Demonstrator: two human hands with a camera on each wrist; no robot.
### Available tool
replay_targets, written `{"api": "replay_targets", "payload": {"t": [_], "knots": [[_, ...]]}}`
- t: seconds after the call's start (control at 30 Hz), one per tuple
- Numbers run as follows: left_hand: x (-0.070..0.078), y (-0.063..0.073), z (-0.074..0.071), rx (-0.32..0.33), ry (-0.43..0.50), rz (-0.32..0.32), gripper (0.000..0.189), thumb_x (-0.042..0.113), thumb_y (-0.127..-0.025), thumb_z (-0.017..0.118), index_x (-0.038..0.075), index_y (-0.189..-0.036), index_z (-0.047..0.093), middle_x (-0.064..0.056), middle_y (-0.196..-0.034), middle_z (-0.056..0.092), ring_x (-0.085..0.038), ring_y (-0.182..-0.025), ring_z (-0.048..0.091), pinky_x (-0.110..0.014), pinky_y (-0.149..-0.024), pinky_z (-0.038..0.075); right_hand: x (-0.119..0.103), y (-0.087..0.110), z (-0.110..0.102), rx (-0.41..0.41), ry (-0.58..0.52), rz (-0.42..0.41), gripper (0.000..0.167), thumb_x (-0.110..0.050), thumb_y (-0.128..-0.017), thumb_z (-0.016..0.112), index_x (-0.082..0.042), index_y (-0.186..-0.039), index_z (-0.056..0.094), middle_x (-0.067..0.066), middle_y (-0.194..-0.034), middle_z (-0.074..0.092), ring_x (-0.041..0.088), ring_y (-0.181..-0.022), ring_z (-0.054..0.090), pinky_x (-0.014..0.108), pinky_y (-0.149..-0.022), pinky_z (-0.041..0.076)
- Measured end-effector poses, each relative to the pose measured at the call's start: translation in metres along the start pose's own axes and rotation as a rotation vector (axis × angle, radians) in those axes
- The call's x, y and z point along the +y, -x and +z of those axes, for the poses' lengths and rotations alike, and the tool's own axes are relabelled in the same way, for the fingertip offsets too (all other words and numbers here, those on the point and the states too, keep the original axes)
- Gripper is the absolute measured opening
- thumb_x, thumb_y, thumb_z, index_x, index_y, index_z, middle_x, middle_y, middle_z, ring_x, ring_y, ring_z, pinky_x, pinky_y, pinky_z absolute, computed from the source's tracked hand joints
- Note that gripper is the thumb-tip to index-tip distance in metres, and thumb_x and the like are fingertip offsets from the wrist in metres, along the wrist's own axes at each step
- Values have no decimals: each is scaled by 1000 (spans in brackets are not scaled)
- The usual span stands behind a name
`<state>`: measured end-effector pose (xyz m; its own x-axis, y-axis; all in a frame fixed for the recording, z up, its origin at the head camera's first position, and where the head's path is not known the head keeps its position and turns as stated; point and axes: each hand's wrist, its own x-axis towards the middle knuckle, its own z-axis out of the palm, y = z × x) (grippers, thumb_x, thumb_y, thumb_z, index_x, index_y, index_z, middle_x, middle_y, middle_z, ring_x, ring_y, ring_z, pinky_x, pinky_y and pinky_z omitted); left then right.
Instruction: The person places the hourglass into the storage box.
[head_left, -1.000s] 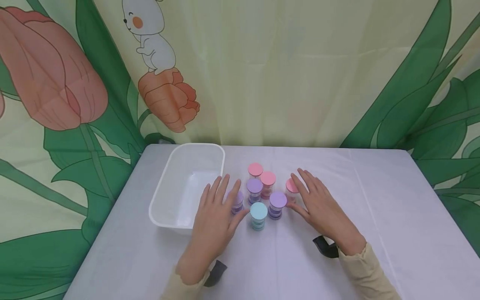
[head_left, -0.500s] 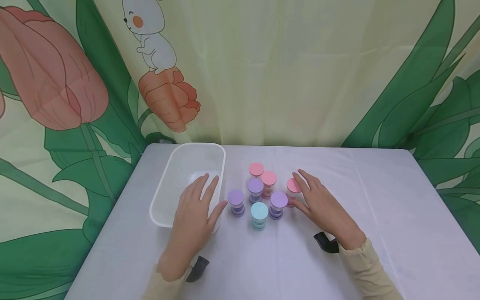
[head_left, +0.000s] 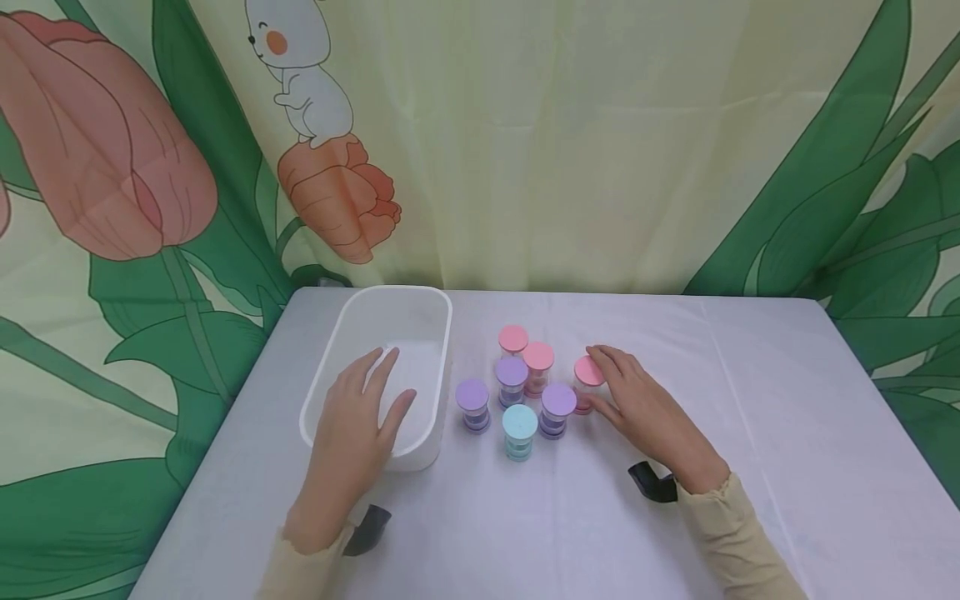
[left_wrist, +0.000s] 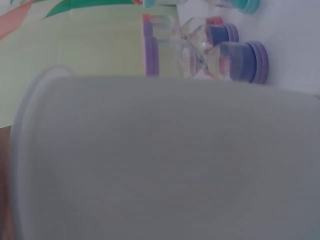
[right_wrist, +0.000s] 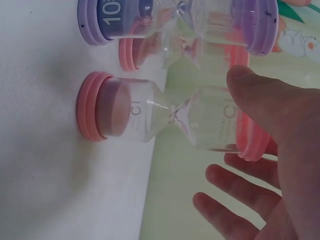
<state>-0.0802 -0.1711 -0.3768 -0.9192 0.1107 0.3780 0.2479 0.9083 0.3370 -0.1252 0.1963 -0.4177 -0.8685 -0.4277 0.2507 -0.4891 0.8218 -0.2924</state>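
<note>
At the white tub (head_left: 420, 457), left hand (head_left: 347, 442), grip spread. Right hand (head_left: 651, 410): thumb and fingers around the top of a pink-capped hourglass (head_left: 588, 371), upright on the worktop (head_left: 780, 383); cannot tell whether this grip pinches it.

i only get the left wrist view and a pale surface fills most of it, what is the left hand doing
Observer: In the head view, the left hand is over the white bin, fingers spread, holding nothing that I can see.
Operator: ok and where is the right hand
Observer: It's at a pink-capped sand timer: the right hand has its thumb and fingers on either side of the cap. How firmly it touches, I can't tell.
Operator: which timer stands at the front of the group
Observer: The light-blue-capped timer is frontmost in the head view.
</note>
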Motion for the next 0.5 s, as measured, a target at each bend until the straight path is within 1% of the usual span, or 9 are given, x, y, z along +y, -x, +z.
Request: {"api": "replay_targets", "payload": {"t": [0.13, 0.27, 0.5], "knots": [[-6, 0, -1, 3, 2, -15, 56, 39, -98, 56, 10, -146, 47, -17, -146, 47, -37, -135, 42, -58, -111, 35, 1, 0, 1, 11, -3, -7, 66, -27, -92, 70, 0, -145, 41, 18, -142, 47, 33, -131, 46, 51, -107, 44], [-12, 0, -3, 19, 10, -26, 55, 38, -99, 56, 9, -145, 49, -18, -145, 49, -38, -133, 43, -59, -110, 36, 2, 0, 3, 18, -18, -5, 65, -25, -92, 70, -1, -145, 42, 16, -140, 51, 32, -129, 49, 51, -105, 46], [-22, -1, -9, 32, -7, -68, 51, 33, -99, 57, 7, -143, 50, -19, -142, 50, -40, -131, 45, -62, -106, 38, 5, -1, 7, 34, -46, -5, 64, -22, -91, 72, -4, -145, 43, 13, -137, 53, 30, -128, 51, 50, -103, 48]]}}
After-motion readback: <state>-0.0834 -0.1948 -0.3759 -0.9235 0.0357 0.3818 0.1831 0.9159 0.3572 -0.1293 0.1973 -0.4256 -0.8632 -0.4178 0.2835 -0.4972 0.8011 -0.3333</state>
